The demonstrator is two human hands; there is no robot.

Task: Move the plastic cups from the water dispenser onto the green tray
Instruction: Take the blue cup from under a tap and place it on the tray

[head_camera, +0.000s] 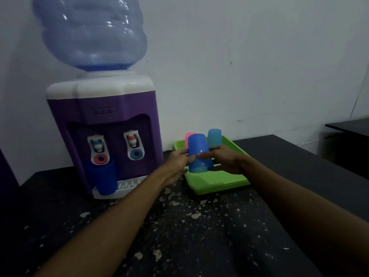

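A purple and white water dispenser stands at the left with a dark blue cup on its drip tray under the left tap. To its right lies the green tray. On it, an upside-down blue cup is held from both sides: my left hand grips its left side, my right hand its right side. Behind it stand an upside-down pink cup, mostly hidden, and an upside-down light blue cup.
A big blue water bottle tops the dispenser. The dispenser and tray sit on a dark, speckled counter against a white wall. A second dark table stands at the far right.
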